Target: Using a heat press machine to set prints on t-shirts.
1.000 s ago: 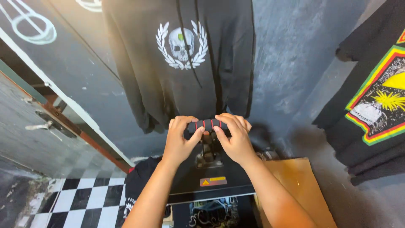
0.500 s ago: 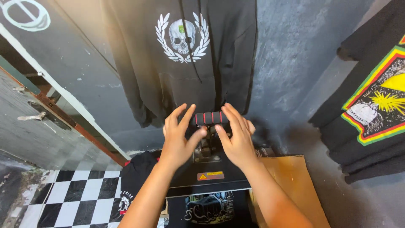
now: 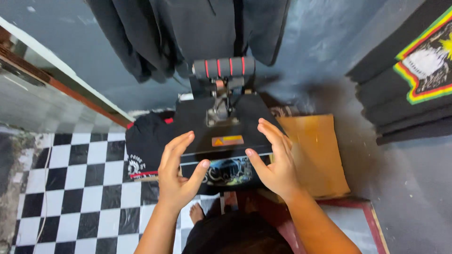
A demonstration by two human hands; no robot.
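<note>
- Two open hands, our left hand (image 3: 176,176) and right hand (image 3: 275,162), gripping nothing, flank the black heat-press plate (image 3: 221,124).
- Beneath lies our black printed shirt (image 3: 226,171).
- Its red-striped black handle (image 3: 223,67) stands raised.

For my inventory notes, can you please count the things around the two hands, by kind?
Black heat press machine with grey, red-ringed handle: 1
Black printed garments: 2, one under the press, one beside it
Brown cardboard sheet: 1
Open hands: 2, left hand, right hand
Total: 6
</note>
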